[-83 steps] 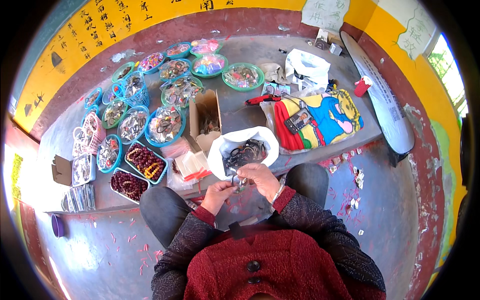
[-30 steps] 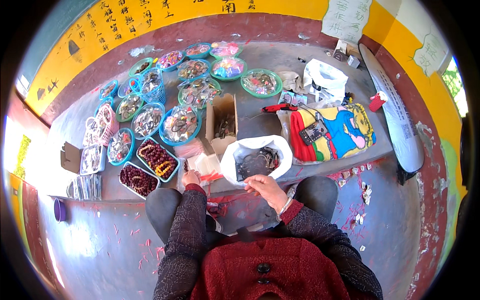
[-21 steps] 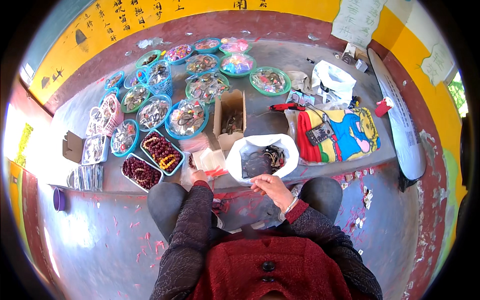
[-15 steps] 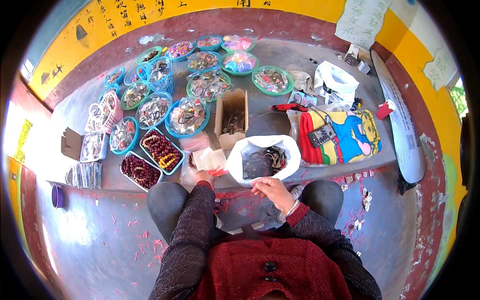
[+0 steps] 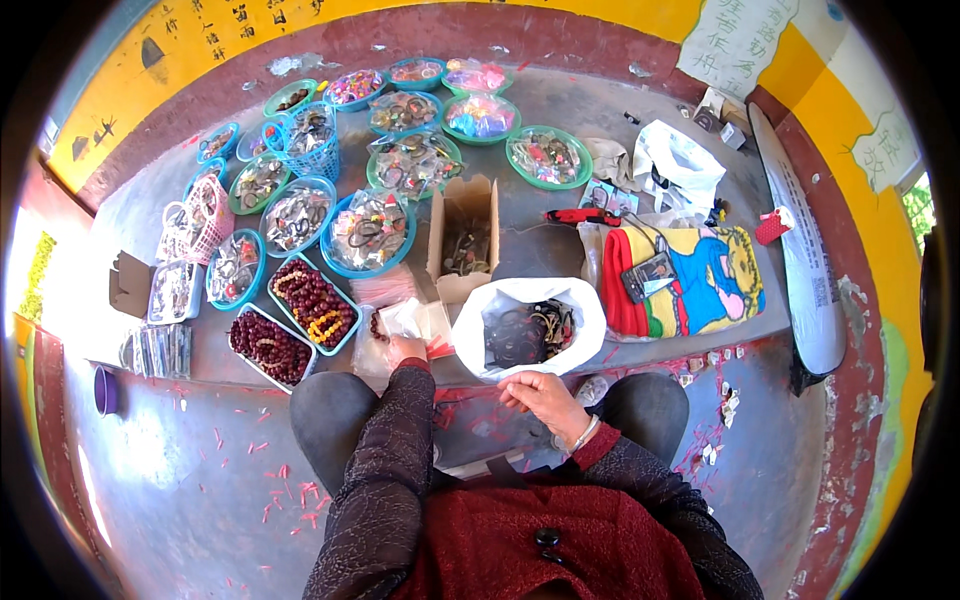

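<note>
My left hand (image 5: 404, 349) reaches to a pile of small clear plastic bags (image 5: 432, 318) with red edges. Its fingers are mostly hidden at the pile, so a grip on a bag cannot be made out. My right hand (image 5: 548, 402), with a pale bracelet at the wrist, is just in front of a white plastic bag (image 5: 582, 352). Its fingers are curled together; anything between them is too small to tell. Inside the rolled-open white bag lie dark cords (image 5: 530, 333) with small metallic pieces. A strand of brown beads (image 5: 378, 325) rests beside my left hand.
Behind the white bag stands an open cardboard box (image 5: 437, 235). Two trays of dark red beads (image 5: 312, 300) lie left, with several baskets of bagged trinkets (image 5: 368, 235) beyond. On the right are a folded colourful towel (image 5: 705, 280) and a red tool (image 5: 583, 216).
My left hand has moved slightly farther in over the plastic bags, and the top ones have shifted. The right hand has dropped slightly away from the white bag's rim.
</note>
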`<state>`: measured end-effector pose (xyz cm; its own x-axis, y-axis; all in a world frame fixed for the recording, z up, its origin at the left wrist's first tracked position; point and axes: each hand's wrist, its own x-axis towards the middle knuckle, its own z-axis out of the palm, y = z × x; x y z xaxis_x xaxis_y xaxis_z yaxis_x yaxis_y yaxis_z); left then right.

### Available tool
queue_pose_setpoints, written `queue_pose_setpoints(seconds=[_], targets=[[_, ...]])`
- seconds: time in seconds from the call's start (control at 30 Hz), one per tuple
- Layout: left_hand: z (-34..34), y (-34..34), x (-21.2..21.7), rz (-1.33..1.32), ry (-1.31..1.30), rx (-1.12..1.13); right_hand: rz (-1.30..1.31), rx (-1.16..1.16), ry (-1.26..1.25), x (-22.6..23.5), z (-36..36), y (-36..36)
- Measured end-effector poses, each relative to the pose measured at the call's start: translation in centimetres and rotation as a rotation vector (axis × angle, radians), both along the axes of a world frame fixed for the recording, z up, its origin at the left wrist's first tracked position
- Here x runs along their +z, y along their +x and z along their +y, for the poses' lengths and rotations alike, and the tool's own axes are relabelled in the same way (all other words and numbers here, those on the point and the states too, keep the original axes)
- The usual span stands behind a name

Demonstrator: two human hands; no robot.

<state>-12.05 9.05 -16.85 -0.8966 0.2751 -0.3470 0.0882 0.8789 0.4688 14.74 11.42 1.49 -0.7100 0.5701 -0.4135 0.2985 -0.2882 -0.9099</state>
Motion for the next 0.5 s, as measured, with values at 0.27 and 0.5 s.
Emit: queue_pose_setpoints(seconds=[0.27, 0.5], targets=[[-0.1, 0.4, 1.3, 0.067, -0.005, -0.076, -0.022, 0.021, 0.001, 0.1, 0.0, -0.1], [-0.6, 2.0, 5.3, 0.456, 0.051, -0.402, -0.030, 0.012, 0.032, -0.2, 0.2, 0.2]])
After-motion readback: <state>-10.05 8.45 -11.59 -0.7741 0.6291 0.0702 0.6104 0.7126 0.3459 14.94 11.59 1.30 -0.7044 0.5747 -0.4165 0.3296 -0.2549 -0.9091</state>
